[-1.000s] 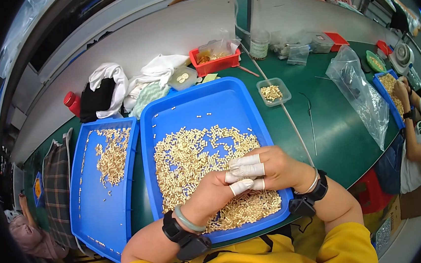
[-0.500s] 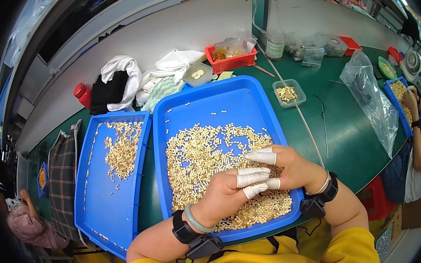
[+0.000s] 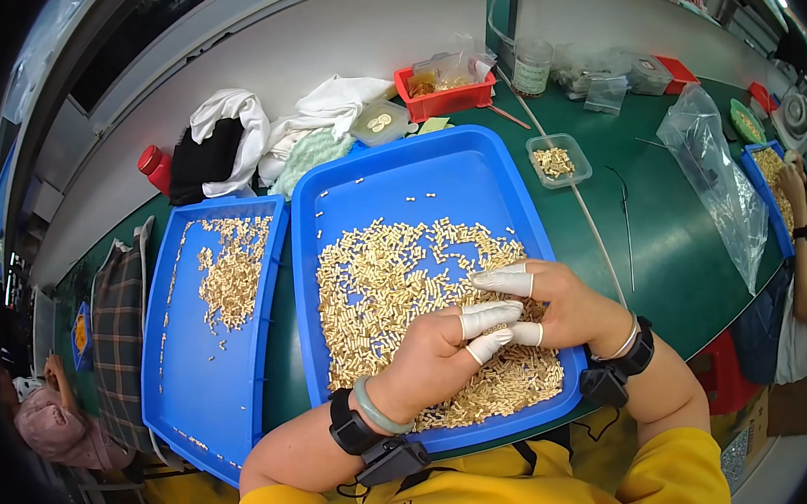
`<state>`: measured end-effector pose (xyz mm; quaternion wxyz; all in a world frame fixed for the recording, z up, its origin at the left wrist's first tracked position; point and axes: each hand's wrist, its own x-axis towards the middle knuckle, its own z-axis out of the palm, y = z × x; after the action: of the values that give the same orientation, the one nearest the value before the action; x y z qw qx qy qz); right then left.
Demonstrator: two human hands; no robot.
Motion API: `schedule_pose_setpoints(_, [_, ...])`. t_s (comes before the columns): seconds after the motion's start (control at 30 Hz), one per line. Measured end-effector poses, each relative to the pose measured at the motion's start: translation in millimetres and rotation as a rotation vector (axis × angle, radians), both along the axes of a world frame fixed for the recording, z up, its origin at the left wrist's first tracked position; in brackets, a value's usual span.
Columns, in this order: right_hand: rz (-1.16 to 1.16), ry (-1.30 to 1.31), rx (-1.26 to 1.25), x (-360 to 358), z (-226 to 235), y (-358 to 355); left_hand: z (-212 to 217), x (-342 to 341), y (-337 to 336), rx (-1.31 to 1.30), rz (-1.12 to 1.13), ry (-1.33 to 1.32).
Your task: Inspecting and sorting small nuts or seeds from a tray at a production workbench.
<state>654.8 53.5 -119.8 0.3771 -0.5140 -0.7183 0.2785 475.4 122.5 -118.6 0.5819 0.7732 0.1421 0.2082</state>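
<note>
My left hand (image 3: 444,348), with white finger cots on thumb and fingers, pinches a short row of small brass-coloured metal pieces (image 3: 495,327). Close against it on the right, my right hand (image 3: 560,308) also wears white finger cots. Its forefinger stretches out apart from its thumb, and the thumb meets the left fingertips at the row; its other fingers are mostly hidden. Both hands are over a large blue tray (image 3: 406,166), where a thick layer of the same pieces (image 3: 378,292) covers the middle and near part.
Left of it, a second blue tray (image 3: 195,373) holds a smaller heap. A clear tub (image 3: 564,181) of pieces, tweezers (image 3: 626,225) and a plastic bag (image 3: 715,180) lie to the right. Cloths (image 3: 331,111) and a red bin (image 3: 449,104) stand behind. A co-worker's arm (image 3: 802,258) is at far right.
The view has shifted slightly. My left fingers have opened up a little, so the row of pieces shows more clearly between them. Both hands stay together over the large tray.
</note>
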Motion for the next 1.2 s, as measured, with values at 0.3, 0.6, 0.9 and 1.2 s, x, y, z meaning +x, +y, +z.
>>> schedule_pose_setpoints(0.3, [-0.004,0.003,0.091,-1.6,-3.1,1.6,-4.7,0.2,-0.5,-0.199,0.011,-0.017])
schedule_pose_setpoints(0.6, [0.016,0.008,0.197,-5.0,-0.2,2.2,-11.3,2.6,-2.0,-0.277,0.073,-0.003])
schedule_pose_setpoints(0.9, [0.04,-0.047,0.309,-1.9,-4.3,4.2,-3.3,5.0,0.7,0.073,-0.017,-0.026])
schedule_pose_setpoints(1.2, [0.07,-0.123,0.486,-0.6,-3.8,4.3,-8.5,5.9,-2.5,-0.682,-0.042,0.062])
